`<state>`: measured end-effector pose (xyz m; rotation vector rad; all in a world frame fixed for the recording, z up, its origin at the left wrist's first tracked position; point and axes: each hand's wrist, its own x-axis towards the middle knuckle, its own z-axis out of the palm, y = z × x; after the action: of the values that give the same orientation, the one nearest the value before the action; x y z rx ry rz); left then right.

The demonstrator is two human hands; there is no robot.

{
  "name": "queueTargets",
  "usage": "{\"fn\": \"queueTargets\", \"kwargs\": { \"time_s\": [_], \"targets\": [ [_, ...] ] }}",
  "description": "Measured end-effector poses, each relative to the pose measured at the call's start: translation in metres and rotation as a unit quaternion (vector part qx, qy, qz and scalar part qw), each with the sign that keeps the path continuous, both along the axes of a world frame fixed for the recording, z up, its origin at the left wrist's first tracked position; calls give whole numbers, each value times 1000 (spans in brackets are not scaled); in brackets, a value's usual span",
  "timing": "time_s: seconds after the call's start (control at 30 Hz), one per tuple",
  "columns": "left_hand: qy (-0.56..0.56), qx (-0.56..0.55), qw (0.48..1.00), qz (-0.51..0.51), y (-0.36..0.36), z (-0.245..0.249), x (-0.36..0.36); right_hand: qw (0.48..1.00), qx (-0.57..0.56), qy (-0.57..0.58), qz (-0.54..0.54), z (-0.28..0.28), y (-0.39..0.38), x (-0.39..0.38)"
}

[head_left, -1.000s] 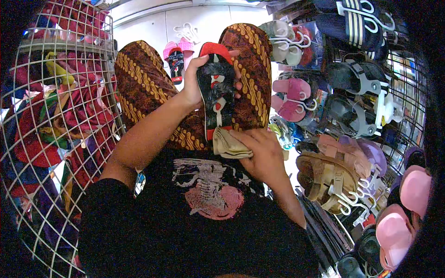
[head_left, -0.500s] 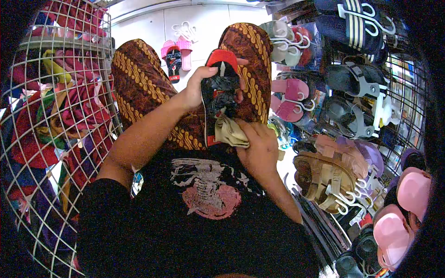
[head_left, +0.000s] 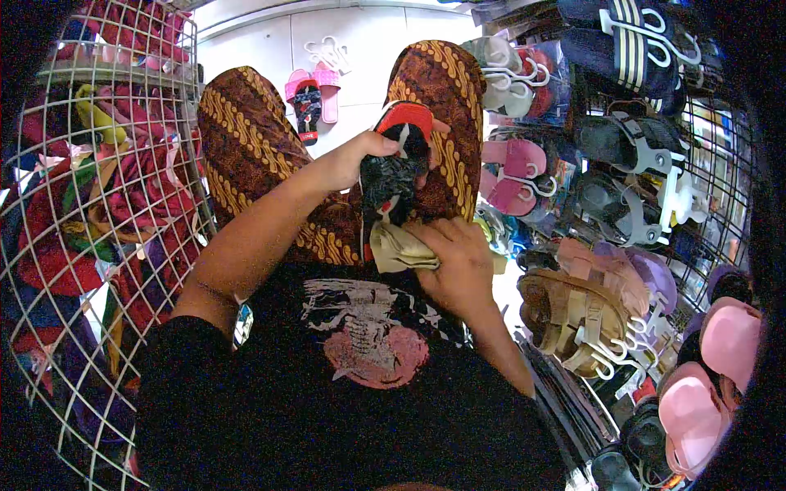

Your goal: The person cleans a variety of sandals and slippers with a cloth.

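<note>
A black sandal with a red toe end [head_left: 391, 184] is upright over my lap, between my knees. My left hand [head_left: 360, 155] grips its upper part, thumb on the near face and fingers curled round the far edge. A folded beige cloth [head_left: 403, 250] lies against the sandal's lower end. My right hand [head_left: 458, 260] is closed on this cloth, its fingers partly hidden by it. Patterned brown trousers [head_left: 254, 139] cover my legs behind the sandal.
On the white floor [head_left: 360, 49] lie pink sandals [head_left: 328, 98], a black and red sandal [head_left: 307, 113] and white hangers [head_left: 330, 56]. A wire basket of coloured cloths [head_left: 106, 196] stands left. Racks of hanging sandals [head_left: 573, 311] fill the right side.
The sandal's top has tilted right and lowered slightly, with my left hand still on it. My right hand and the cloth have shifted a little left and down at its lower end.
</note>
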<state>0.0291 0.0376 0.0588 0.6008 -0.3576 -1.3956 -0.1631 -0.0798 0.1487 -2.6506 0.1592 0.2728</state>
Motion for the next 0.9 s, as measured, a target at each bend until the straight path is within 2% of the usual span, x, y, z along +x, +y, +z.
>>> {"fn": "queueTargets", "kwargs": {
  "time_s": [0.03, 0.13, 0.23, 0.3, 0.4, 0.53, 0.67, 0.7, 0.8, 0.9],
  "targets": [
    [-28, 0, 1000, -9, 0, 6, 4, 1000, 25, 4, 18, 0, -7, -1],
    [-76, 23, 997, -25, -2, 18, 7, 990, 84, -108, 16, -27, -29, -16],
    [-105, 26, 994, -5, -2, 14, 5, 972, 103, -200, -74, -38, -33, -24],
    [-78, 18, 997, -1, -1, 11, 4, 951, 133, -250, -125, -38, -31, -22],
    [6, -5, 1000, 13, 0, 7, 0, 938, 126, -247, -207, -40, -31, -19],
    [70, -56, 995, 48, 1, 11, -9, 890, 272, -182, -317, -48, -48, -17],
    [10, 20, 998, 51, 3, 21, -8, 981, 100, -34, -161, -2, -51, -3],
    [-5, 29, 997, 65, 1, 23, -10, 982, 76, -98, -139, 4, -45, 0],
    [-31, 59, 994, 88, -1, 32, -17, 987, 13, -156, -41, -5, -54, -8],
    [-30, 114, 989, 84, 2, 44, -23, 988, -11, -148, -31, 9, -46, -4]
  ]
}}
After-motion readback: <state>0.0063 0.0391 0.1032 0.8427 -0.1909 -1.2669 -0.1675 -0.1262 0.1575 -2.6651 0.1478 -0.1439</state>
